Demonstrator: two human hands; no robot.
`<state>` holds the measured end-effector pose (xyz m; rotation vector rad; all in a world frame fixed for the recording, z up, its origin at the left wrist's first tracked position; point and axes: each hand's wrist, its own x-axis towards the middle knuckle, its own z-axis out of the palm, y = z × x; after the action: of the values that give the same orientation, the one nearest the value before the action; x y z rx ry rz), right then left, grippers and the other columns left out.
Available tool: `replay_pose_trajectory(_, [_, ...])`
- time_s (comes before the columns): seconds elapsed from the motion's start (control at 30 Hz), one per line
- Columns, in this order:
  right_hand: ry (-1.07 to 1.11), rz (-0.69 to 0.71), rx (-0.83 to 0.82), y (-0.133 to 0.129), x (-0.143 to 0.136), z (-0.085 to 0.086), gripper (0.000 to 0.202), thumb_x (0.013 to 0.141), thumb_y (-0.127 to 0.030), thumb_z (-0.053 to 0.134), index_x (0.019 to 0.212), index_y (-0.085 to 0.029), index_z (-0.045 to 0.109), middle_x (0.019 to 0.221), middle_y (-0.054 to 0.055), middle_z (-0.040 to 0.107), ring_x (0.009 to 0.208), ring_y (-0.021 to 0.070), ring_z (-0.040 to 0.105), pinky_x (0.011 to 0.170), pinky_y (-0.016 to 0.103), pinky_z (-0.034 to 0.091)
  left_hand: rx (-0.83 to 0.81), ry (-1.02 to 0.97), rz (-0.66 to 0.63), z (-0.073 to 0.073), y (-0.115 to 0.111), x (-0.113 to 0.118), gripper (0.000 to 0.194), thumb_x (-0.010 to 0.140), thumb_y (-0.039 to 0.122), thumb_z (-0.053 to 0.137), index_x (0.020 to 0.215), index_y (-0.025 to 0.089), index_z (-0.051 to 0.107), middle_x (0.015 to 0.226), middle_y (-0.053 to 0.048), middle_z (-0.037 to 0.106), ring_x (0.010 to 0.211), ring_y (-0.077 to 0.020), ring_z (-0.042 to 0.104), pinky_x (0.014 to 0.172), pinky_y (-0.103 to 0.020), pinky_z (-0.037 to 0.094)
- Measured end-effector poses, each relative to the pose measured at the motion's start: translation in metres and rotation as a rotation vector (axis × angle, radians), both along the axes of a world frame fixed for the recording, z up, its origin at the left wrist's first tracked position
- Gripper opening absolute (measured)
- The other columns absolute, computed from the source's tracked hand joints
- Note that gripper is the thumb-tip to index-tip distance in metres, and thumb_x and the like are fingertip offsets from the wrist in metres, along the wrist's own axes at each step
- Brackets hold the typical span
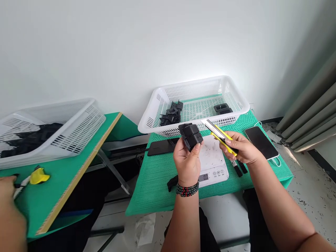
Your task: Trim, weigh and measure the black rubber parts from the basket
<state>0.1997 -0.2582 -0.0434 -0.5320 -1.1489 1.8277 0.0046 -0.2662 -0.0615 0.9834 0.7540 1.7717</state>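
Note:
My left hand (pixel 187 161) grips a black moulded plastic part (pixel 191 135), held up above the kitchen-type scale. In my right hand (pixel 240 147) is a yellow utility knife (pixel 224 140), its blade pointing up and left toward the part but apart from it. Below both hands lies the white digital scale (pixel 219 176), partly covered by my left hand and showing 0.0. Behind them stands a white plastic basket (pixel 193 87) with several black parts (pixel 172 113) at its left and a few more black pieces (pixel 223 108) at its right.
A tablet-like device (pixel 261 141) with a white cable lies at right on the green mat (pixel 149 196). Black-handled tools (pixel 237 168) lie beside the scale. A second basket (pixel 86 122) holds black parts on the left table, where another person's hand (pixel 7 189) is near a yellow-and-black tool (pixel 39 176).

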Motion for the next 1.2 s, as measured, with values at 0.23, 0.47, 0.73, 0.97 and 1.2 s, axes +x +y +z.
replay_pose_trajectory(0.23, [-0.031,-0.012,-0.005,0.001,0.001,-0.001,0.033,0.088,-0.044,0.080,0.085,-0.019,0.060,0.070,-0.005,0.061,0.042,0.0056,0.048,0.039,0.022,0.032,0.065,0.214,0.218,-0.010,0.003,0.001,0.032,0.082,0.049,0.088,0.094,0.021,0.079,0.126,-0.010,0.070,0.115,-0.0244,0.070,0.099,-0.038,0.060])
replay_pose_trajectory(0.47, [-0.254,-0.296,0.092,-0.001,-0.004,0.004,0.034,0.085,-0.045,0.082,0.098,-0.018,0.065,0.065,-0.007,0.056,0.044,0.0068,0.047,0.041,0.022,0.031,0.109,0.551,0.310,-0.011,0.000,0.000,0.035,0.098,0.052,0.070,0.110,0.020,0.076,0.116,-0.012,0.076,0.112,-0.0265,0.071,0.103,-0.042,0.055])
replay_pose_trajectory(0.73, [-0.443,-0.195,0.188,-0.006,-0.003,0.008,0.043,0.091,-0.061,0.073,0.088,-0.018,0.066,0.057,-0.007,0.048,0.044,0.0081,0.039,0.040,0.025,0.029,0.129,0.652,0.349,-0.012,0.000,0.000,0.036,0.106,0.052,0.055,0.109,0.022,0.073,0.114,-0.010,0.074,0.112,-0.0256,0.067,0.103,-0.042,0.050])
replay_pose_trajectory(0.97, [-0.542,-0.380,0.228,-0.007,-0.002,0.014,0.042,0.091,-0.061,0.070,0.080,-0.021,0.063,0.058,-0.005,0.046,0.050,0.0105,0.037,0.046,0.026,0.027,0.135,0.646,0.272,-0.012,0.000,-0.001,0.035,0.106,0.052,0.055,0.107,0.022,0.073,0.108,-0.009,0.073,0.105,-0.0239,0.066,0.096,-0.038,0.050])
replay_pose_trajectory(1.2, [-0.760,-0.683,0.218,-0.002,0.001,0.007,0.040,0.092,-0.053,0.069,0.071,-0.020,0.058,0.058,-0.003,0.046,0.054,0.0107,0.035,0.048,0.027,0.024,0.189,0.697,0.290,-0.009,-0.001,0.000,0.038,0.106,0.054,0.054,0.100,0.022,0.073,0.100,-0.008,0.072,0.102,-0.0245,0.065,0.093,-0.039,0.051])
